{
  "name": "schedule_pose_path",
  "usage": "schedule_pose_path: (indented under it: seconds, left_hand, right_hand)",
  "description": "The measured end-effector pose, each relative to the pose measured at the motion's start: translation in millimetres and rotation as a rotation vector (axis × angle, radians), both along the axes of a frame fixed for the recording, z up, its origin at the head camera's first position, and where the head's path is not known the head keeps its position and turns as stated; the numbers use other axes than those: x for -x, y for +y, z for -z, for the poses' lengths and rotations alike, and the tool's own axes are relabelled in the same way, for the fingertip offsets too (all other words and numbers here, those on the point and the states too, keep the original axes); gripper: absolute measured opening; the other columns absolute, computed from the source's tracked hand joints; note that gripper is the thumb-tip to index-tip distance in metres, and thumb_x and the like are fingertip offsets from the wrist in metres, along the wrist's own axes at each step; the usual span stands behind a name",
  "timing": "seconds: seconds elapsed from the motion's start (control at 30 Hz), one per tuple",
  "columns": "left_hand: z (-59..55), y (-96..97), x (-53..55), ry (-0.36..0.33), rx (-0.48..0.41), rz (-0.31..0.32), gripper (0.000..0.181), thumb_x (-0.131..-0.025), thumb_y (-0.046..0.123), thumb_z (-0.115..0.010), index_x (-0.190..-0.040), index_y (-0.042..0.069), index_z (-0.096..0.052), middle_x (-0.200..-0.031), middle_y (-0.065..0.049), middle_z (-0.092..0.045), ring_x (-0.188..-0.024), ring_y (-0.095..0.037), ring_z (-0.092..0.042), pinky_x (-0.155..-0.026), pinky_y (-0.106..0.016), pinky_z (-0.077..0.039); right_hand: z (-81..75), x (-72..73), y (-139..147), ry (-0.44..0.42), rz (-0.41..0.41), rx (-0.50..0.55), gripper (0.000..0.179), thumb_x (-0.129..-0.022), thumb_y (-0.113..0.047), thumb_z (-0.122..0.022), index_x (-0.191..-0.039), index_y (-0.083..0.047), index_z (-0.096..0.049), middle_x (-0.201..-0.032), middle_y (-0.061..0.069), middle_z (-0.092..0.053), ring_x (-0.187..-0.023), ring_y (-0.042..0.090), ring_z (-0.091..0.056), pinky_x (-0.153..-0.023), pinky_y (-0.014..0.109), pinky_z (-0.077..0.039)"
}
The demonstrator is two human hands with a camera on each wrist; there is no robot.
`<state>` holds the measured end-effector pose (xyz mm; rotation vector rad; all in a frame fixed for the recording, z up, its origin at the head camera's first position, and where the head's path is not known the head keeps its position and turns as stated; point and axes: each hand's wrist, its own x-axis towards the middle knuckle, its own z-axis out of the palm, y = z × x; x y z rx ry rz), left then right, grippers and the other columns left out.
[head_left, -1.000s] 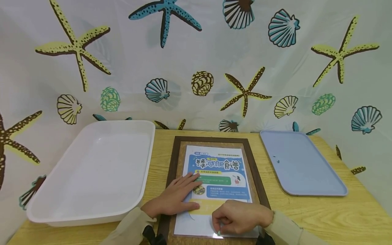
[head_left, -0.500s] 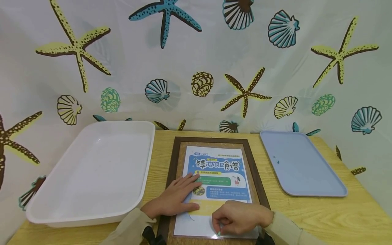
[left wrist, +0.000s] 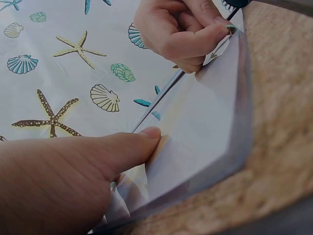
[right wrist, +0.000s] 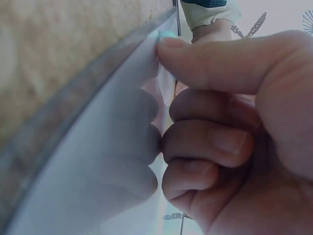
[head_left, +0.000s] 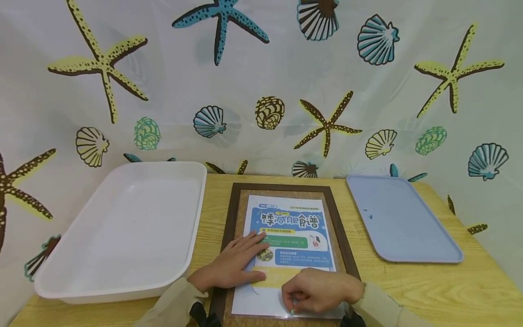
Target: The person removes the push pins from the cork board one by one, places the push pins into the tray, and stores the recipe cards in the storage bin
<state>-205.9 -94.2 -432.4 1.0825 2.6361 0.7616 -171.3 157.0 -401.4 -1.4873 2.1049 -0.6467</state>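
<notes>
A printed sheet (head_left: pixel 291 277) in a clear glossy cover lies on a brown-framed corkboard (head_left: pixel 244 200). My left hand (head_left: pixel 232 267) rests flat on its left side, fingers spread; in the left wrist view the thumb (left wrist: pixel 132 147) presses on the sheet. At the sheet's lower edge my right hand (head_left: pixel 316 290) pinches a small green pushpin (head_left: pixel 292 312) between thumb and index finger, its other fingers curled. In the right wrist view the pushpin (right wrist: pixel 167 34) shows as a green rim beyond the thumb tip, right at the cover's edge. Its point is hidden.
To the left stands a large white tub (head_left: pixel 135 227), close to my left forearm. A shallow blue tray (head_left: pixel 408 222) with a few tiny teal pieces lies on the right of the wooden table (head_left: pixel 433 286). A shell-patterned curtain (head_left: pixel 253 91) hangs behind.
</notes>
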Motion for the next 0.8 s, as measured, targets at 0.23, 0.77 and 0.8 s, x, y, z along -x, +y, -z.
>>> schedule_pose_path:
  seconds: [0.23,0.77,0.8]
  left_hand:
    - [-0.3,0.4,-0.7,0.001,-0.003,0.001,0.067,-0.093,0.048,-0.057,-0.146,0.01,-0.041,-0.158,-0.012,-0.026,-0.148,-0.036,-0.016,-0.112,-0.064,-0.016]
    - [3.7,0.3,0.9,0.013,0.005,-0.009,0.066,-0.093,0.048,-0.058,-0.146,0.012,-0.041,-0.159,-0.011,-0.026,-0.148,-0.035,-0.015,-0.113,-0.062,-0.015]
    - [4.2,0.3,1.1,0.013,0.008,-0.01,0.066,-0.093,0.048,-0.058,-0.146,0.012,-0.041,-0.159,-0.01,-0.025,-0.148,-0.034,-0.015,-0.113,-0.062,-0.015]
  right_hand:
    - [1.1,0.5,0.3,-0.001,0.0,-0.008,0.008,-0.091,-0.005,-0.062,-0.087,-0.011,-0.059,-0.059,-0.006,-0.041,-0.052,-0.01,-0.031,-0.051,0.009,-0.03]
    - [1.2,0.4,0.6,0.005,-0.012,-0.019,0.009,-0.093,-0.006,-0.06,-0.087,-0.011,-0.057,-0.06,-0.006,-0.04,-0.051,-0.01,-0.029,-0.051,0.009,-0.029]
    - [1.1,0.2,0.8,0.003,-0.013,-0.018,0.009,-0.094,-0.006,-0.06,-0.087,-0.011,-0.057,-0.06,-0.006,-0.04,-0.051,-0.01,-0.029,-0.051,0.009,-0.029]
